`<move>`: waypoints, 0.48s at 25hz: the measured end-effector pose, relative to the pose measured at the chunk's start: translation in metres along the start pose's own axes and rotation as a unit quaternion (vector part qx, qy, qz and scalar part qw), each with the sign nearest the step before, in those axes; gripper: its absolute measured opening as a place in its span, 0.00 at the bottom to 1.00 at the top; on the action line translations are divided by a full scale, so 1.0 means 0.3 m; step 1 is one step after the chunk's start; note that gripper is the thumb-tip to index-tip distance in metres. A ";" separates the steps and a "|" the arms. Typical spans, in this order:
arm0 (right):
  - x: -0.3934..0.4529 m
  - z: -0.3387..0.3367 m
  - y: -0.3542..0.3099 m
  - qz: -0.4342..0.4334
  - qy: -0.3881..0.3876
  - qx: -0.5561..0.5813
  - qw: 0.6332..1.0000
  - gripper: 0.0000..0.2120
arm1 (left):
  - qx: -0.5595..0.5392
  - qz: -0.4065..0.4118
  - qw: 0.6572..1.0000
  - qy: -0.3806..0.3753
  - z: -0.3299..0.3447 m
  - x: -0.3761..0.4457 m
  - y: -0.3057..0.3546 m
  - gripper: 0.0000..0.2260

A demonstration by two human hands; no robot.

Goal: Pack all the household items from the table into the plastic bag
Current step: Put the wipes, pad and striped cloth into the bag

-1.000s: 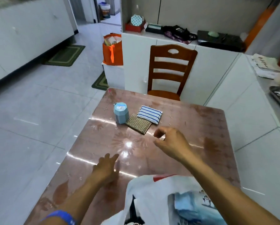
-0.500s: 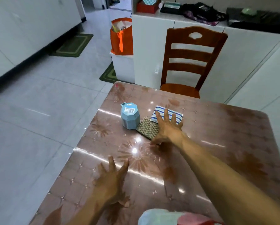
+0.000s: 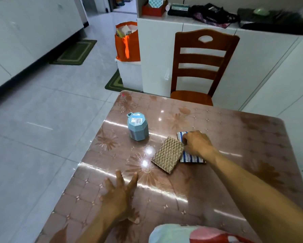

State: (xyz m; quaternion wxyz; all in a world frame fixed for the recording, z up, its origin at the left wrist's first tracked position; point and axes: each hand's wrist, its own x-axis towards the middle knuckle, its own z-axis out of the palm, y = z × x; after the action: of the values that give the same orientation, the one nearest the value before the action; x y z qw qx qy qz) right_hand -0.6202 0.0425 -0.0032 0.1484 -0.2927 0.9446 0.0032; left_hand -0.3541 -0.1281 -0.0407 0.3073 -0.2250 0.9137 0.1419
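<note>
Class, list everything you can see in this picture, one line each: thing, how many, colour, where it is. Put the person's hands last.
table: 1, glossy brown, floral pattern, centre
container: 1, light blue, upright, table's far left part
scouring pad: 1, tan, woven, mid-table
striped cloth: 1, blue and white, right of the pad, partly under a hand
plastic bag: 1, white and red, bottom edge
chair: 1, brown wood, behind the table
orange bag: 1, on a white box on the floor
mats: 2, green, on the floor
left hand: fingers spread, flat on the table
right hand: gripping the striped cloth
</note>
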 end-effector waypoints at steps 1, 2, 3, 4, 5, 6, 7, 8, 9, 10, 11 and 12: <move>-0.008 0.007 0.004 0.025 0.015 0.041 0.999 0.12 | 0.003 -0.001 1.000 0.000 -0.002 -0.003 0.002 0.62; -0.014 0.014 0.014 0.074 0.038 0.080 0.993 0.18 | 0.006 -0.001 1.000 -0.001 -0.002 -0.003 0.006 0.62; -0.013 0.020 0.031 0.144 0.044 0.126 0.981 0.28 | 0.006 -0.001 1.000 0.000 -0.003 -0.003 0.007 0.62; -0.011 0.025 0.048 0.215 0.022 0.177 0.960 0.38 | 0.004 0.000 1.000 0.001 -0.003 -0.002 0.006 0.62; -0.010 0.033 0.064 0.272 -0.008 0.229 0.935 0.45 | 0.003 0.000 1.000 0.000 -0.003 -0.002 0.006 0.62; -0.013 0.052 0.080 0.307 -0.030 0.273 0.911 0.47 | 0.004 -0.001 1.000 -0.001 -0.002 -0.001 0.006 0.62; -0.018 0.070 0.098 0.324 -0.042 0.310 0.893 0.44 | 0.005 -0.001 1.000 0.000 -0.001 0.000 0.006 0.62; -0.024 0.070 0.115 0.337 -0.026 0.337 0.879 0.38 | 0.004 -0.004 1.000 0.002 -0.001 0.000 0.008 0.62; -0.016 0.052 0.147 0.356 0.012 0.361 0.862 0.33 | 0.003 -0.006 1.000 0.002 0.000 0.001 0.008 0.63; 0.002 0.019 0.184 0.367 0.065 0.384 0.845 0.30 | 0.001 -0.007 1.000 0.000 0.000 0.005 0.009 0.63; 0.026 -0.036 0.218 0.356 0.101 0.428 0.824 0.26 | -0.002 -0.006 1.000 -0.002 0.000 0.009 0.009 0.63; 0.043 -0.100 0.233 0.325 0.105 0.497 0.798 0.22 | -0.006 -0.005 1.000 -0.005 0.002 0.010 0.008 0.64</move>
State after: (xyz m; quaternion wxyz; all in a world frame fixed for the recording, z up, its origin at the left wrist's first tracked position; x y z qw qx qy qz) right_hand -0.6774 0.0904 0.0163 0.1638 0.1468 0.8659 -0.4493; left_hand -0.3571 -0.1268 -0.0427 0.3115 -0.2302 0.9101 0.1470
